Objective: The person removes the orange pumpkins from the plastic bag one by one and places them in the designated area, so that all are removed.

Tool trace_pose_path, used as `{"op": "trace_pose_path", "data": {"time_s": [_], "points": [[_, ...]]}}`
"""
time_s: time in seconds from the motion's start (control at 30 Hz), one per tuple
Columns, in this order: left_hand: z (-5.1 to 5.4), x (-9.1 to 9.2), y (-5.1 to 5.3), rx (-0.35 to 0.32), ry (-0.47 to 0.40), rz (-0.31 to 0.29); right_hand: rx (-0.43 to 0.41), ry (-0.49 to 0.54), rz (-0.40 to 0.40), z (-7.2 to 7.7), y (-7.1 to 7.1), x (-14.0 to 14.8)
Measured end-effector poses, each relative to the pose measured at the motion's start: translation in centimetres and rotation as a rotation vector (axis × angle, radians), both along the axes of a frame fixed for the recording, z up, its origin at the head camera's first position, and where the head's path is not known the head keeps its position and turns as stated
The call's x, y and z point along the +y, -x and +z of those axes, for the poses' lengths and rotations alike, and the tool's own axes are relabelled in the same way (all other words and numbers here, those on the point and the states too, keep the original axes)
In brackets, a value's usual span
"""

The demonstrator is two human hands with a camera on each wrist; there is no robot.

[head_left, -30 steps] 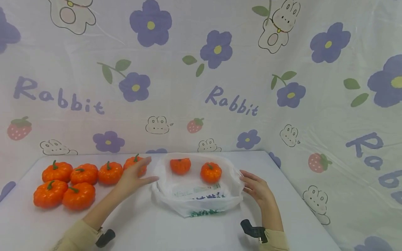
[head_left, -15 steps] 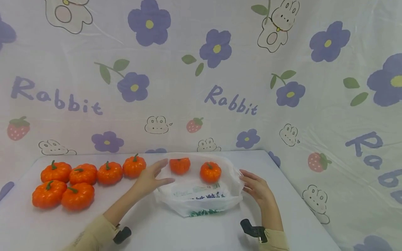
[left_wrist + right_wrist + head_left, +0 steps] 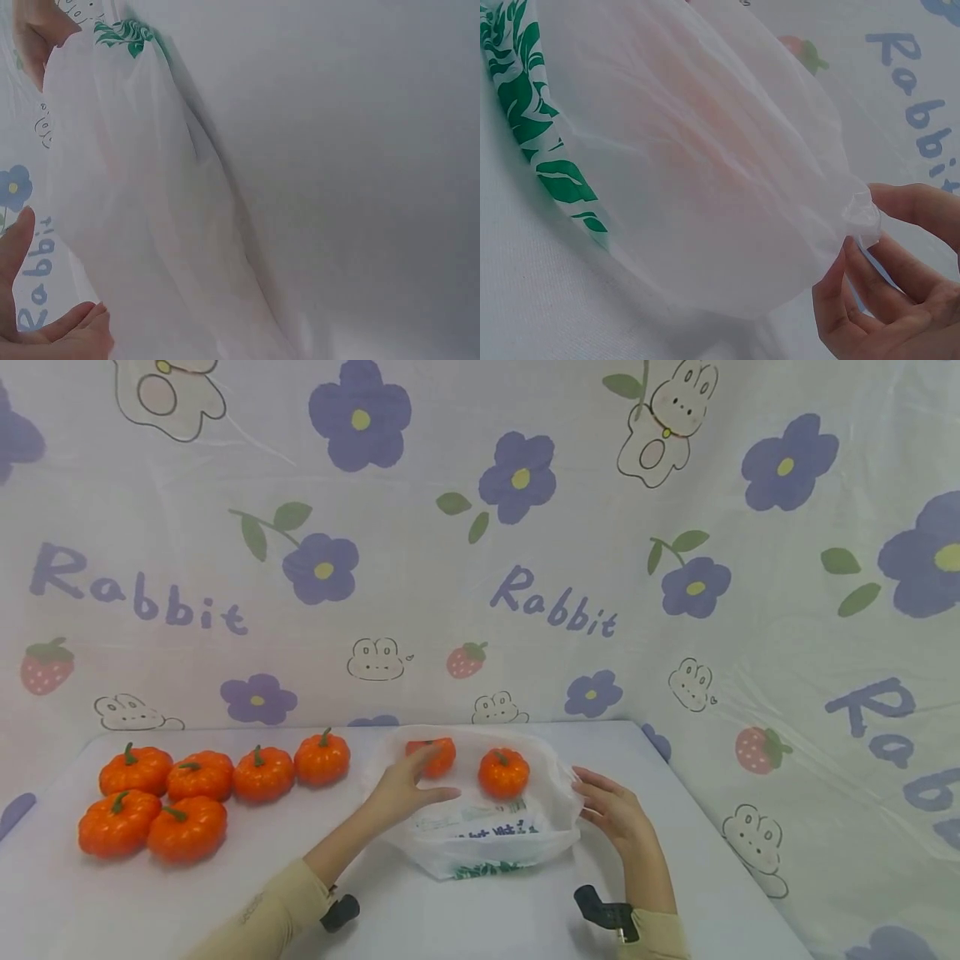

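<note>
A white plastic bag (image 3: 551, 843) with green print lies with its mouth spread on the table, two small orange pumpkins inside. One pumpkin (image 3: 504, 774) shows whole; the other pumpkin (image 3: 444, 762) is partly covered by my left hand (image 3: 408, 789). That hand reaches over the bag's left side, thumb and fingers apart, holding nothing visible. In the left wrist view its fingers (image 3: 71, 330) are spread beside the bag (image 3: 150, 195). At the bag's right edge, my right hand (image 3: 615, 810) pinches the gathered plastic, which the right wrist view shows between thumb and fingers (image 3: 911, 202).
Several more orange pumpkins (image 3: 187, 829) with green stems stand in two rows on the left of the white table (image 3: 465, 918). A printed cloth (image 3: 420, 568) with flowers and rabbits hangs behind the table and along its right side.
My left hand has moved right, from beside the rightmost pumpkin of the back row to over the bag's left part. My right hand stays at the bag's edge.
</note>
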State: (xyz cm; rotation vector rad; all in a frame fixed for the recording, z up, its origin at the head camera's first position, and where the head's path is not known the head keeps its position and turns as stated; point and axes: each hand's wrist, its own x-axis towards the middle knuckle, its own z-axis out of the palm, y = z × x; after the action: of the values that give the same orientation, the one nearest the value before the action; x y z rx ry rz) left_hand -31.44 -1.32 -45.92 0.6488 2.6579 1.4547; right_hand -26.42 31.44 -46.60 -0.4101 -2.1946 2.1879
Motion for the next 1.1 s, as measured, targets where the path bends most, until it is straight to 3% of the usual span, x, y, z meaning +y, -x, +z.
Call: {"op": "trace_pose_path", "data": {"time_s": [0.53, 1.1], "points": [[-1.4, 4.5, 1.3, -0.150, -0.125, 0.008, 0.005, 0.004, 0.009, -0.2, 0.2, 0.1], [-3.1, 8.5, 2.6, -0.245, -0.156, 0.154, 0.000, 0.010, 0.016, -0.3, 0.3, -0.2]]}}
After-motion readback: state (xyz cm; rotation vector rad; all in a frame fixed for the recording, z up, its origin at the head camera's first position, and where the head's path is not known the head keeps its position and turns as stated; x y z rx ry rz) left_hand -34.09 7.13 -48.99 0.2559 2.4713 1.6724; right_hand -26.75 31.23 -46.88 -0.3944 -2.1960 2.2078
